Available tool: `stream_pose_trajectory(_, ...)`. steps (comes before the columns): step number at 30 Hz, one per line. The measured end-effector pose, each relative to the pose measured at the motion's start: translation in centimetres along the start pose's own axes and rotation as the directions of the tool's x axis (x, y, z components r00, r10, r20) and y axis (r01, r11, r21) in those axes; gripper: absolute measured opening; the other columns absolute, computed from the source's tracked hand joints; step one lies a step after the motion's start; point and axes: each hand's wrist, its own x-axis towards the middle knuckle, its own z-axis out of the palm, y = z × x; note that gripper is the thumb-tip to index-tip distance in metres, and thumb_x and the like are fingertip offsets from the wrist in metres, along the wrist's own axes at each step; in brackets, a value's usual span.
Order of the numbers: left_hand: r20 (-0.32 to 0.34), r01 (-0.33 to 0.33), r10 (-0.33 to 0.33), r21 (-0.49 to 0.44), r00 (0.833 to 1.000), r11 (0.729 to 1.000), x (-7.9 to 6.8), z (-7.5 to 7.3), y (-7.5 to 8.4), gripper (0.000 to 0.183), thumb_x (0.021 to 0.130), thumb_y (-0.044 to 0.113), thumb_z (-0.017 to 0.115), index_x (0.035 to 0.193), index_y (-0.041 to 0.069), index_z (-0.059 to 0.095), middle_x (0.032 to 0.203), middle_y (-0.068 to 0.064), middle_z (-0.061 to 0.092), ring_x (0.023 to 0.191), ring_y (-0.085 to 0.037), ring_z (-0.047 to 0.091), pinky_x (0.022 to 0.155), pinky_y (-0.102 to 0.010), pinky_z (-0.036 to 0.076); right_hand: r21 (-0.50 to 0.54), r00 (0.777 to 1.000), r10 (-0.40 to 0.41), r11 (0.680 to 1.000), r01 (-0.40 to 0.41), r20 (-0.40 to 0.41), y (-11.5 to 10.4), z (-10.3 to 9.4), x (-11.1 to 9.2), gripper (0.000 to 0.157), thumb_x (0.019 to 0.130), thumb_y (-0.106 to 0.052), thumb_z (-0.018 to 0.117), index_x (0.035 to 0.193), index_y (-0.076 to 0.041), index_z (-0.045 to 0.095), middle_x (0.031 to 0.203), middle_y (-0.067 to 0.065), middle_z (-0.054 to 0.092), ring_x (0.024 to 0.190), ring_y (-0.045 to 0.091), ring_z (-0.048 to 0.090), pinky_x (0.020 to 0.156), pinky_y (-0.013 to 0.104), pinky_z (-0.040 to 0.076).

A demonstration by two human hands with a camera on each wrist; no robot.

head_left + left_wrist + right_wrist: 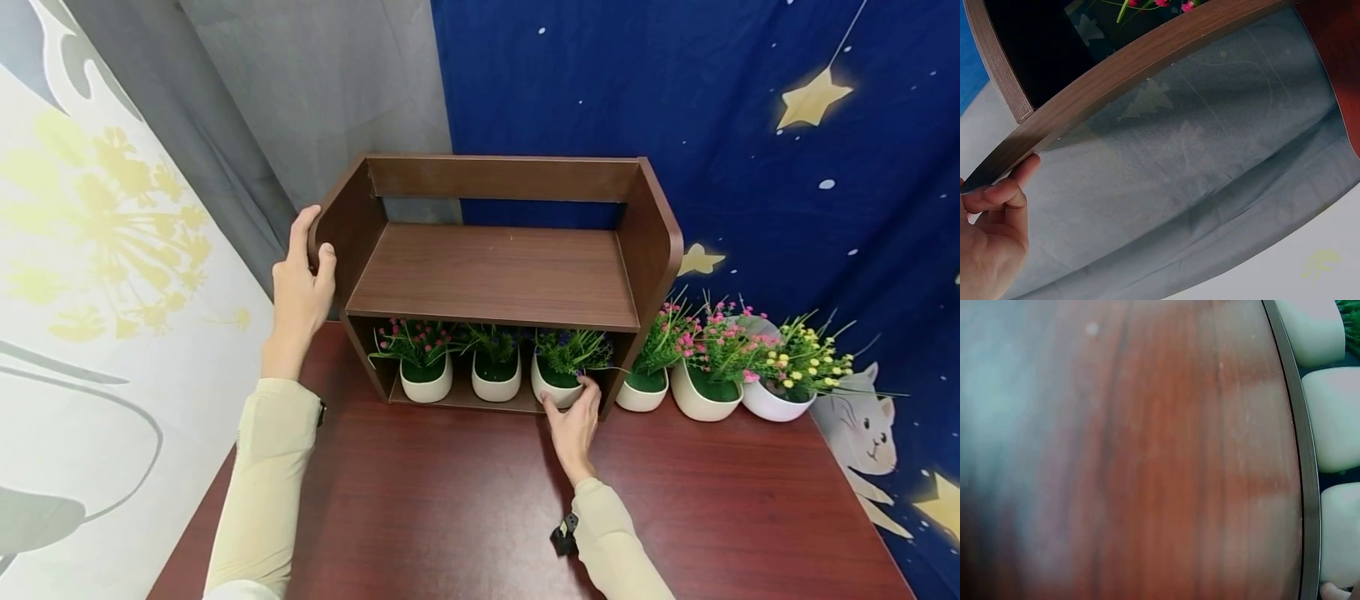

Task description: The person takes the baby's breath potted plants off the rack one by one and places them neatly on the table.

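A brown two-tier wooden shelf (495, 275) stands on the table. My left hand (300, 287) grips the front edge of its left side panel (1104, 78), with thumb and fingers on either side. In the lower compartment, three white pots of artificial flowers stand in a row: a pink-flowered plant (426, 383) at left, a mostly green plant (497, 382) in the middle, and a purple-flowered plant (551, 388) at right. My right hand (576, 429) holds the purple-flowered pot from the front, thumb on its left. Only a fingertip (1337, 592) shows in the right wrist view.
Right of the shelf stand three more potted plants: a pink one (642, 396) against the side panel, another pink one (701, 400), and a yellow one (780, 404). The reddish-brown table (465, 500) extends in front. Grey (315, 83) and blue star-patterned curtains (600, 75) hang behind.
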Motion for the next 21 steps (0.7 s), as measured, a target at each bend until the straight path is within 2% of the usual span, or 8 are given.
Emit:
stream_pose_trajectory(5,-0.002,-0.014,0.014,0.011,1.0,1.0,0.3,-0.1,0.1,0.045,0.095,0.026,0.04,0.14,0.029,0.037,0.055,-0.008,0.041,0.039,-0.024,0.033,0.044,-0.036,0.029,-0.016,0.999,-0.035,0.999,0.036,0.006,0.1,-0.3,-0.1,0.061,0.07,-0.022,0.081,0.115,-0.002,0.047,0.113,0.018,0.049,0.103,0.037,0.051,0.085,0.048,0.039)
stream_pose_trajectory(13,-0.002,-0.013,0.013,0.002,1.0,1.0,0.0,0.0,0.0,0.045,0.095,0.025,0.041,0.14,0.028,0.039,0.056,-0.008,0.042,0.04,-0.026,0.034,0.045,-0.037,0.03,-0.022,0.999,-0.034,0.999,0.034,0.036,0.1,-1.3,-0.9,0.059,0.069,-0.023,0.082,0.113,-0.003,0.048,0.111,0.016,0.051,0.103,0.034,0.052,0.085,0.046,0.038)
stream_pose_trajectory(21,-0.003,-0.004,0.004,0.015,1.0,1.0,0.0,-0.1,0.0,0.045,0.095,0.025,0.041,0.14,0.029,0.038,0.056,-0.006,0.04,0.038,-0.022,0.031,0.044,-0.036,0.029,0.075,0.999,-0.019,0.997,0.016,0.043,-0.5,-3.2,-2.1,0.057,0.064,-0.019,0.085,0.109,-0.005,0.051,0.11,0.01,0.054,0.102,0.021,0.055,0.076,0.037,0.05)
